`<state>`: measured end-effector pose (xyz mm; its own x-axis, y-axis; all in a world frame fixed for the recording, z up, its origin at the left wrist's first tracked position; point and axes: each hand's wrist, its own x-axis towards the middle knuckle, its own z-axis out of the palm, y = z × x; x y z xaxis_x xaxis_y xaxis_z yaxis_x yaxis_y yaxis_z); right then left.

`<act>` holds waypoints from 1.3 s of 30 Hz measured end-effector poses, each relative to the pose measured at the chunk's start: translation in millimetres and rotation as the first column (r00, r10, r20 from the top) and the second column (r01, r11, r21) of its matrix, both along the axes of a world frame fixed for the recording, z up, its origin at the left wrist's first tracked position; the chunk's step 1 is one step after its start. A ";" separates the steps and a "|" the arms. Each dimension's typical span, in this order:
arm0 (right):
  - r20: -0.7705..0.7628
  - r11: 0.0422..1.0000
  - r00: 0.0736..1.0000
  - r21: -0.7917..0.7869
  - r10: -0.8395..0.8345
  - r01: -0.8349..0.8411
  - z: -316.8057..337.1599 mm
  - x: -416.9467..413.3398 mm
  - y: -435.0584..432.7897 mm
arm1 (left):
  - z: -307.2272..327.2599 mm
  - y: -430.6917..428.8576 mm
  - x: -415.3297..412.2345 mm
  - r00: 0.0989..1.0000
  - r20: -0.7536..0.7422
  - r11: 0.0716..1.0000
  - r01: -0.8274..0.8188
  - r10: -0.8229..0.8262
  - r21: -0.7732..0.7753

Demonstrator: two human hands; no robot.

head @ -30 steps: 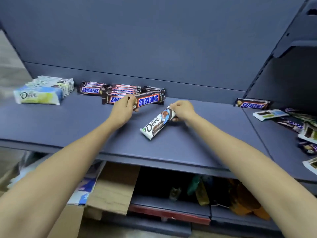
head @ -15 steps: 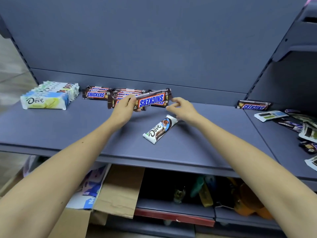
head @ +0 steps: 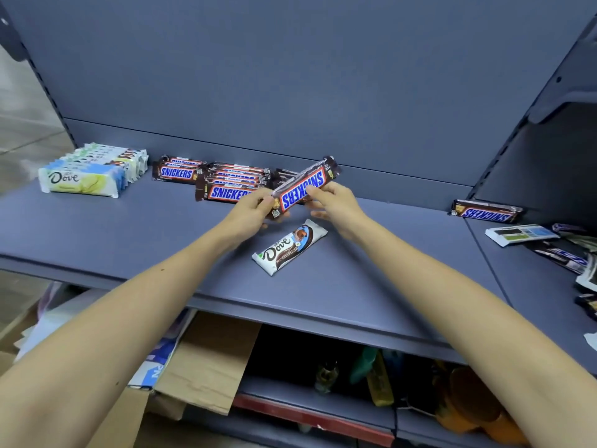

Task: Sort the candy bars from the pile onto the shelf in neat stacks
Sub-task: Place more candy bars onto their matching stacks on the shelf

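Both hands hold one brown Snickers bar [head: 302,189] tilted above the blue-grey shelf [head: 129,234]. My left hand [head: 250,211] grips its lower left end, and my right hand [head: 336,205] pinches its middle from the right. Just below them a white Dove bar [head: 289,247] lies alone on the shelf, at an angle. Behind my hands, stacked Snickers bars [head: 226,182] run along the back wall. A row of Dove bars [head: 90,173] stands at the far left.
A single Snickers bar [head: 486,212] lies at the back right. A loose pile of mixed candy bars [head: 555,247] covers the adjoining shelf on the right. Below the shelf's front edge are cardboard [head: 206,360] and assorted items on a lower shelf.
My right hand let go of the white Dove bar, which now lies on the shelf, and moved up to the Snickers bar. My left hand lifted that bar off the stack and tilted it.
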<state>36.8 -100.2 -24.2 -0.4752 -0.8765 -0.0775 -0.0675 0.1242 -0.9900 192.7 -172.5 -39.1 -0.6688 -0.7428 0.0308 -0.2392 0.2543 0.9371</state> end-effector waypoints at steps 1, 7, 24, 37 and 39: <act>0.015 1.000 1.000 -0.019 -0.015 0.016 1.3 0.6 -1.4 | 0.3 -0.3 0.8 0.999 0.036 0.998 0.025 -0.024 -0.051; -0.037 0.991 0.997 -0.110 0.071 -0.075 9.9 1.1 -4.6 | 8.0 0.6 3.6 0.999 -0.003 0.998 -0.041 0.041 -0.055; -0.354 0.944 0.877 0.056 0.323 -0.325 3.3 74.4 -40.5 | 5.8 -25.7 66.5 0.876 -0.320 0.894 -0.227 0.361 0.386; -0.855 0.973 0.492 0.221 0.161 0.065 -20.0 109.4 -88.7 | -16.9 -80.3 157.7 0.877 0.171 0.872 -0.388 0.449 -0.300; -0.859 0.970 0.498 0.208 0.121 0.123 -24.1 107.6 -90.6 | -23.3 -83.3 161.9 0.898 0.251 0.869 -0.228 0.362 -0.439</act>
